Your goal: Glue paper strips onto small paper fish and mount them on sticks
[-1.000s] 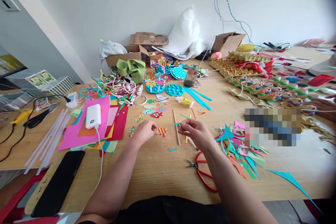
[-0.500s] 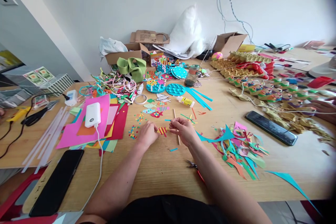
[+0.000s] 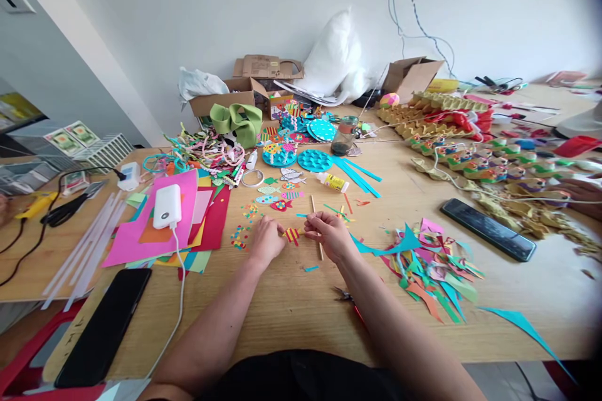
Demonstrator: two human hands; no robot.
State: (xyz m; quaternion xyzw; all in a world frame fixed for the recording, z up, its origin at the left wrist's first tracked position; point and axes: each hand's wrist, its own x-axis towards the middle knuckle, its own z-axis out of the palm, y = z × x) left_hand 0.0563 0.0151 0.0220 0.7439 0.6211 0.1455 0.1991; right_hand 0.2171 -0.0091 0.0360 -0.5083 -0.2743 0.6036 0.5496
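"What's changing?"

"The right hand (image 3: 324, 235) is sitting farther left than before, its fingertips meeting by the tail of the striped paper fish (image 3: 292, 236). A thin blue strip (image 3: 301, 215) is poking out there; I can't tell which they're pinching."

"And the left hand (image 3: 268, 239)?"

"It's clamping the fish's other end, so the fish is lying between both hands."

"Anything in the way?"

"A slim wooden stick (image 3: 321, 253) is running beneath the right hand, metal-tipped pliers (image 3: 345, 294) are peeking from under that forearm, and crinkled paper scraps (image 3: 426, 263) are spreading to its right."
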